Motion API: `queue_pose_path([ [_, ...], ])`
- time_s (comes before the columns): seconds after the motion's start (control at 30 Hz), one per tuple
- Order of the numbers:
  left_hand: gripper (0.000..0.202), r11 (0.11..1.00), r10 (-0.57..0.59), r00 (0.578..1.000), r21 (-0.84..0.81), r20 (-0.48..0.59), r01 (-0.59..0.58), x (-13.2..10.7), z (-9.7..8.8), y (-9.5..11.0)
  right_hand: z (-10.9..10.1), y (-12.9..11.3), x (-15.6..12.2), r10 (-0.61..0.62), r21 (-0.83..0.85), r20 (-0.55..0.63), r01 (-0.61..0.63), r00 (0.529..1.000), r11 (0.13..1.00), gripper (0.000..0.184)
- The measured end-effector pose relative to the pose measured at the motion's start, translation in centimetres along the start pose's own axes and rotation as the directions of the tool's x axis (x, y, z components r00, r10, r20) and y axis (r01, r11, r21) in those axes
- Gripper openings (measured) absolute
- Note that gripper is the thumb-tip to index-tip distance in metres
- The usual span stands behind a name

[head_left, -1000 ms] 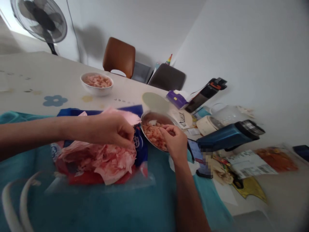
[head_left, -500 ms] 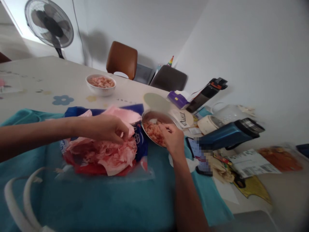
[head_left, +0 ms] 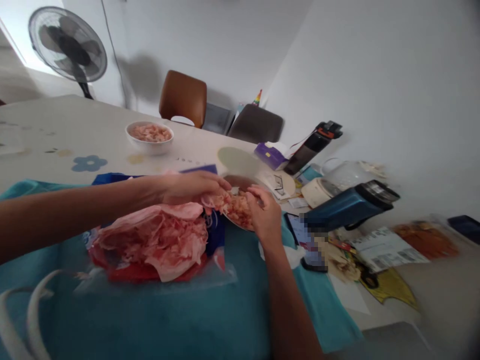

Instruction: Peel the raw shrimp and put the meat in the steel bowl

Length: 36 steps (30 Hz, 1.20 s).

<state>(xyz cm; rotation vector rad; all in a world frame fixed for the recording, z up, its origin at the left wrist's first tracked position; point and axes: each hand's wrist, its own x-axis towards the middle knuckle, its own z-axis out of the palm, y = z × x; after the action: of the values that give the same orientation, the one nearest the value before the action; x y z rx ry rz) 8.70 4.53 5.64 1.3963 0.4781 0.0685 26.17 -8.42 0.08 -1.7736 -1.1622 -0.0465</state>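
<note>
My left hand (head_left: 189, 186) reaches right over a heap of pink-stained tissue paper (head_left: 157, 240), fingers stretched toward the metal bowl (head_left: 240, 181); something pink hangs under the fingertips, too blurred to name. That bowl holds pink shrimp pieces (head_left: 236, 209). My right hand (head_left: 264, 216) rests at the bowl's near rim with fingers curled into the shrimp pieces. The tissue lies on a blue and red plastic bag (head_left: 213, 235) spread over a teal cloth (head_left: 150, 320).
A white bowl (head_left: 149, 136) of peeled shrimp stands farther back on the table. A dark blue flask (head_left: 348, 207), a phone (head_left: 305, 240), papers (head_left: 386, 247) and a black bottle (head_left: 313, 146) crowd the right. Two chairs (head_left: 183, 97) and a fan (head_left: 69, 46) stand behind.
My left hand left the tissue heap and moved right to the metal bowl, fingers now stretched out. My right hand stayed at the bowl.
</note>
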Motion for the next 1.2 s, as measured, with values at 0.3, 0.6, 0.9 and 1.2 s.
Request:
queue_pose_path([
  [0.3, 0.033, 0.948, 0.151, 0.979, -0.300, 0.136, -0.105, 3.6, 0.3, 0.3, -0.4, -1.8, -0.8, 0.193, 0.412, 0.161, -0.244, 0.968, 0.878, 0.034],
  [0.6, 0.029, 0.948, 0.187, 0.971, -0.288, 0.152, -0.137, 4.4, 0.4, -0.5, 0.3, -1.4, -1.7, 0.000, 0.196, 0.077, -0.015, 0.997, 0.981, 0.021],
  [0.9, 0.045, 0.973, 0.206, 0.967, -0.134, 0.149, -0.186, 3.8, -0.1, -0.9, -0.2, -2.9, -1.5, 0.245, 0.589, 0.326, -0.399, 0.913, 0.703, 0.006],
  [1.2, 0.053, 0.963, 0.194, 0.963, -0.225, 0.184, -0.151, 3.5, -0.5, -1.1, -0.3, -3.0, -0.9, 0.269, 0.724, 0.484, -0.553, 0.833, 0.412, 0.003],
])
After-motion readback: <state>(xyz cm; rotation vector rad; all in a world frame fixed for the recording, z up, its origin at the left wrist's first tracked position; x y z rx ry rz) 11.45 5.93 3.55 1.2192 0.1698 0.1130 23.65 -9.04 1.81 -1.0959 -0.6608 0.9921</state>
